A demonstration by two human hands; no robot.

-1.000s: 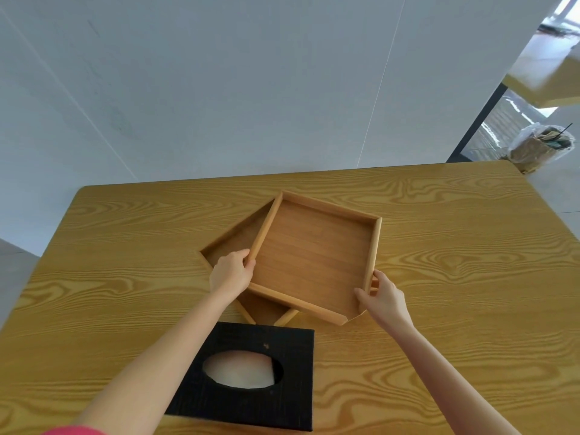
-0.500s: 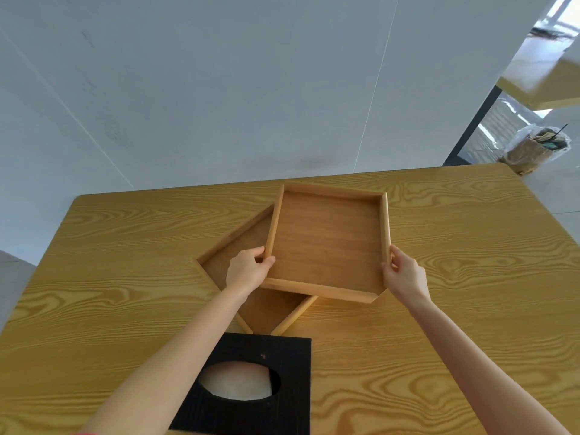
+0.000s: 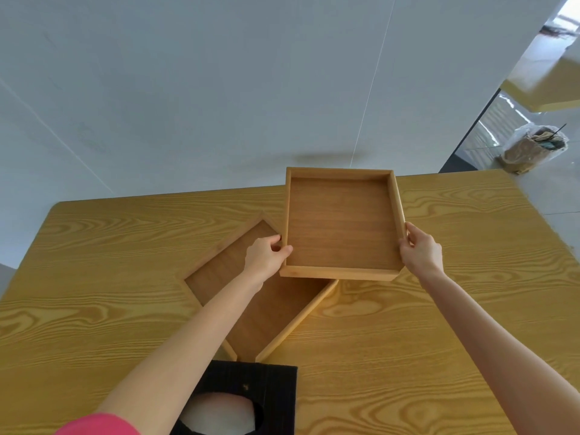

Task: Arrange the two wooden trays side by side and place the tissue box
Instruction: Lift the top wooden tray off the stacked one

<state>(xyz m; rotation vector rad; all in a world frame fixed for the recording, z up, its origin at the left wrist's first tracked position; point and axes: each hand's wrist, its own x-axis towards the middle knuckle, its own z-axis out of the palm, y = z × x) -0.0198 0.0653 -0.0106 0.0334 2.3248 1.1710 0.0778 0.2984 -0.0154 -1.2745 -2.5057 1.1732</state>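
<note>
My left hand (image 3: 266, 257) and right hand (image 3: 420, 251) clamp the upper tray (image 3: 340, 224) by its side rails. Rigid, looks light; rails suit gripping.

Both hands have lifted the upper tray (image 3: 342, 227) higher, squared.

Soft, even daylight, brightest at the upper right, where the floor (image 3: 489, 133) glares. A faint shadow smudges the wall (image 3: 326, 157). Wide-angle bending bows the table (image 3: 470, 309) edges; focus seems slightly soft.
</note>
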